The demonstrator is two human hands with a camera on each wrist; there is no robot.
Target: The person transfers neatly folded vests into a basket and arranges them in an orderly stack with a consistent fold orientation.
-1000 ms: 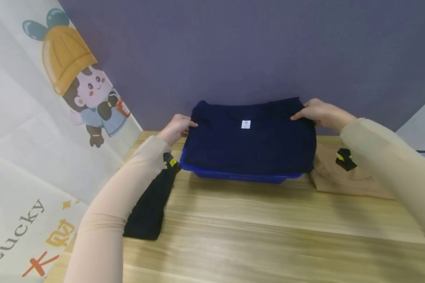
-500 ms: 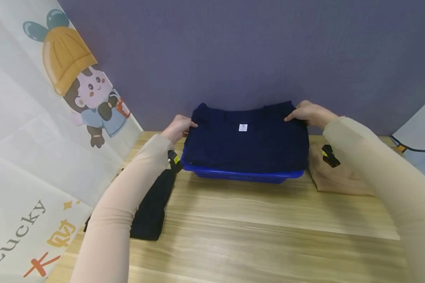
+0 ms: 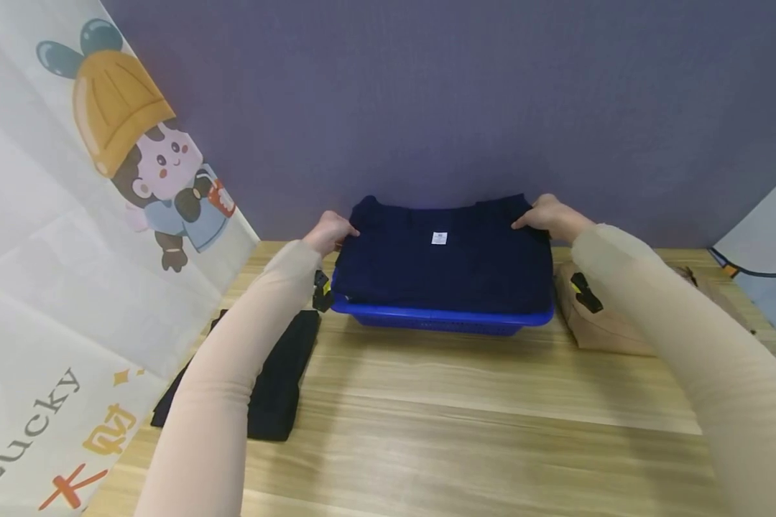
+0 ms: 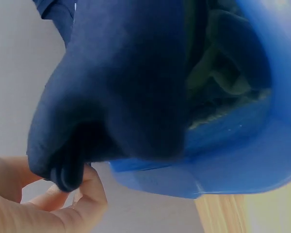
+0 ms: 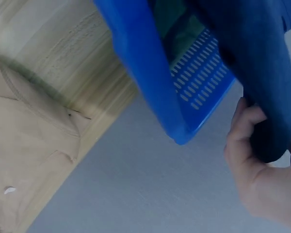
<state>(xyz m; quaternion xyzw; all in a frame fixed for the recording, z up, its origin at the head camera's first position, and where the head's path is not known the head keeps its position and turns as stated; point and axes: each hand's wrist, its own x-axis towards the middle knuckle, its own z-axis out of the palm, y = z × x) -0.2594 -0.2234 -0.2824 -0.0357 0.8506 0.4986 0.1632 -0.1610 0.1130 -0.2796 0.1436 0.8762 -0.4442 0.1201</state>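
A folded navy shirt (image 3: 440, 269) with a white label spans the top of a blue plastic basket (image 3: 440, 320) in the head view. My left hand (image 3: 328, 231) pinches its far left corner; in the left wrist view the thumb and fingers of that hand (image 4: 63, 201) hold the folded edge. At the far right corner, my right hand (image 3: 552, 217) grips the cloth, with fingers curled round it in the right wrist view, where the navy fabric (image 5: 262, 73) hangs beside the basket's slotted wall (image 5: 199, 73). Other dark cloth (image 4: 233, 53) shows inside the basket.
Black folded cloth (image 3: 274, 395) lies on the wooden table (image 3: 427, 445) at left, partly behind my left sleeve. Beige folded cloth (image 3: 598, 330) lies right of the basket, partly under my right arm. A grey-purple wall (image 3: 427, 100) stands behind, and a printed white sheet (image 3: 32, 287) at left.
The shirt's far edge has come down toward the basket. My right hand has moved left and slightly down with its corner; my left hand has barely moved. More of the beige cloth shows.
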